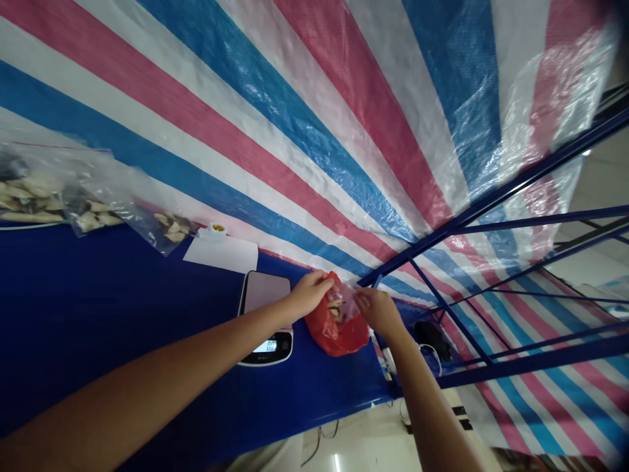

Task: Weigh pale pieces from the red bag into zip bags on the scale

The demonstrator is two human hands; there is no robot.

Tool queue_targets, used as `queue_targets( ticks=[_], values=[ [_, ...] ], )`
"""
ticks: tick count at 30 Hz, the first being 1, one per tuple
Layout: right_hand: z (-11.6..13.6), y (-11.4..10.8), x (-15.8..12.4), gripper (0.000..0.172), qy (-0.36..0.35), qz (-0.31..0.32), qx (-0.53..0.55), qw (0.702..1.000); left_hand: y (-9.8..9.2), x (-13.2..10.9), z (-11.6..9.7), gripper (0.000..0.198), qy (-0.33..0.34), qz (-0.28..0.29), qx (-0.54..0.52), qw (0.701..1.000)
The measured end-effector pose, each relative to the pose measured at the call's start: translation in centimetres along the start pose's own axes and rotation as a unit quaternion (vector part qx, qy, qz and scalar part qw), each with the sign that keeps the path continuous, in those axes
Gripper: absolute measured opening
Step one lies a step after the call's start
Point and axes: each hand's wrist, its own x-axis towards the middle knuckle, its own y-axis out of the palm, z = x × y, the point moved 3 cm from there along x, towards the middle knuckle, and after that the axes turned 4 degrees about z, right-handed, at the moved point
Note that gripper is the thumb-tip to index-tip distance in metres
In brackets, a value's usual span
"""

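Observation:
A red plastic bag (339,342) stands with its mouth open on the blue table, to the right of a digital kitchen scale (268,288). Pale dried slices (335,309) show inside it, along with part of a clear plastic bag (350,303). My left hand (310,294) pinches the left rim of the red bag, fingers closed. On the other side my right hand (376,308) has its fingers closed on the edge of the clear bag. The scale's display reads 0.0, and its platform is partly behind my left forearm.
Several clear zip bags with pale dried slices (101,213) lie at the back left. A white paper (221,252) with a small white object on it lies behind the scale. Blue metal frame bars (442,301) rise at the right, beside a black item (432,339). Striped sheeting hangs behind.

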Motion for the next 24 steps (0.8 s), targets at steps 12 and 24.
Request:
queue_targets(
  ticks=[12, 24],
  values=[
    [-1.1, -5.4, -6.5, 0.036, 0.066, -0.169, 0.245, 0.953, -0.4, -0.8, -0.6, 0.022, 0.144, -0.061, 0.208, 0.966],
    [-0.4, -3.2, -13.9, 0.04, 0.173, -0.18, 0.503, 0.827, 2.8, -7.0, -4.1, 0.059, -0.013, 0.131, 0.081, 0.988]
  ],
)
